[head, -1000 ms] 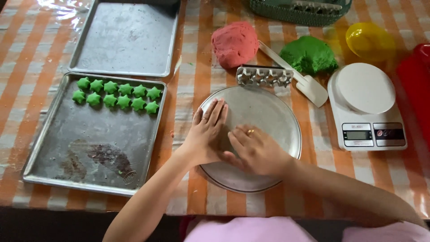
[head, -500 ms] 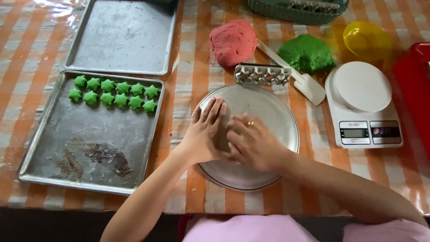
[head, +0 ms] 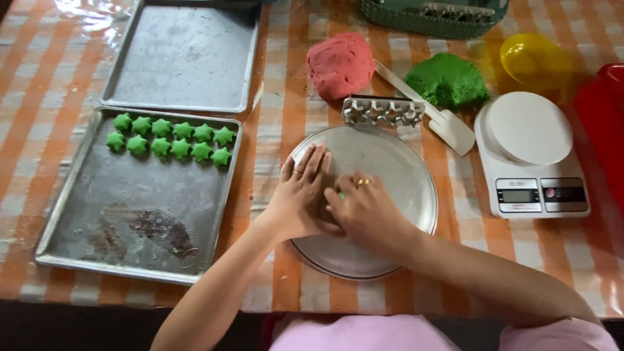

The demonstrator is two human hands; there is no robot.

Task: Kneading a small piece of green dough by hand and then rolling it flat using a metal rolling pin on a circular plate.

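Both my hands rest on a round metal plate [head: 403,169] in front of me. My left hand [head: 300,195] lies flat on the plate, its fingers stretched out and close together. Pressed against its side, my right hand [head: 365,209] is curled with the knuckles up. A small bit of green dough [head: 341,195] peeks out between the two hands; the rest of it is hidden. A baking tray [head: 97,214] to the left carries two rows of green star-shaped dough pieces [head: 170,140].
Behind the plate lie a metal mould strip [head: 383,110], a white scraper [head: 448,127], a red dough lump [head: 341,64] and a green dough lump [head: 447,81]. A white kitchen scale [head: 530,153], yellow bowl [head: 532,58] and red tray [head: 604,123] are right. A second tray [head: 185,55] sits far left.
My right hand has closed in against my left hand on the plate, and a speck of green dough now shows between them. Nothing else has moved.
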